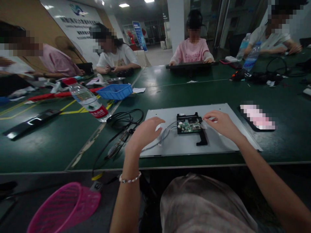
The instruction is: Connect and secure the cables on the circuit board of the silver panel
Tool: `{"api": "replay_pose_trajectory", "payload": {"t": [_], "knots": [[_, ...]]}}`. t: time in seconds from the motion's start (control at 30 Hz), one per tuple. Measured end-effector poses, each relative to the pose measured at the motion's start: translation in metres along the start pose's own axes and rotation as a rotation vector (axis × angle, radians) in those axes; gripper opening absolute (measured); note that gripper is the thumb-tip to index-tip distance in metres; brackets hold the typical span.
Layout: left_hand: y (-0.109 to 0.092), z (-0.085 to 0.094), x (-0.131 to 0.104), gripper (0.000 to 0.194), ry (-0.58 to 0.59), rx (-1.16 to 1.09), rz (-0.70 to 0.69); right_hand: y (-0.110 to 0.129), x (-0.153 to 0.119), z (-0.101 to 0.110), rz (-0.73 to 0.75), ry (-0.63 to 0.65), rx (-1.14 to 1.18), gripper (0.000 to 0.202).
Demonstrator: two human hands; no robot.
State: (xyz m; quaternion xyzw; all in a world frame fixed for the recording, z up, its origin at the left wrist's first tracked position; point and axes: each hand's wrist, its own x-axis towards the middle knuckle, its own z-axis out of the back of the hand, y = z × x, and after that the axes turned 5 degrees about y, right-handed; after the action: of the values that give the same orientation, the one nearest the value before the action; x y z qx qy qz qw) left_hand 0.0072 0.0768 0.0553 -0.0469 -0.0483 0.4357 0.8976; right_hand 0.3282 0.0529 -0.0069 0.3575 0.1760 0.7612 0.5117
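A green circuit board [190, 126] sits in a black plastic bracket [202, 139] on a pale grey flat panel [167, 147]. Grey cables [166, 132] run from the board's left side across the panel. My left hand [145, 132] hovers over the panel's left part, thumb and fingers apart, holding nothing; a beaded bracelet is on its wrist. At the bracket's right edge, my right hand [220, 123] has its fingertips pinched together. Something pale and thin shows just under them, but what they grip is too small to make out.
Left of the panel lie coiled black cables [128, 116] and a tilted water bottle [89, 103]. A phone [257, 118] lies right of it. Farther back is a blue tray [115, 92]; below the table edge, a pink basket [65, 207]. Several people sit around the table.
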Motion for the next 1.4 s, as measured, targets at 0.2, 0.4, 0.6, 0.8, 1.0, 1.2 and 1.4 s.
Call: {"api": "replay_pose_trajectory", "payload": {"t": [0.2,0.4,0.6,0.8,1.0,1.2,1.4], "knots": [[0.007,-0.026,-0.039,0.038,0.010,-0.116,0.079,0.001,0.000,-0.001,-0.011,0.012,-0.071,0.019],[0.005,-0.036,-0.030,0.028,-0.123,-0.094,0.262,0.000,-0.002,0.000,-0.010,0.029,-0.086,0.020],[-0.029,-0.046,-0.025,0.028,-0.295,0.102,0.329,0.011,0.001,0.002,0.025,-0.008,-0.104,0.020],[-0.072,-0.060,-0.029,0.025,-0.359,0.205,0.399,0.052,0.007,-0.017,0.113,0.042,-0.094,0.021],[-0.087,-0.068,-0.032,0.022,-0.353,0.153,0.427,0.084,-0.001,-0.058,0.175,0.153,-0.075,0.023],[-0.080,-0.074,-0.035,0.030,-0.519,-0.027,0.410,0.102,-0.007,-0.076,0.232,0.174,-0.107,0.030],[-0.058,-0.076,-0.031,0.038,-0.494,-0.144,0.418,0.109,-0.013,-0.093,0.360,0.215,-0.149,0.031]]}}
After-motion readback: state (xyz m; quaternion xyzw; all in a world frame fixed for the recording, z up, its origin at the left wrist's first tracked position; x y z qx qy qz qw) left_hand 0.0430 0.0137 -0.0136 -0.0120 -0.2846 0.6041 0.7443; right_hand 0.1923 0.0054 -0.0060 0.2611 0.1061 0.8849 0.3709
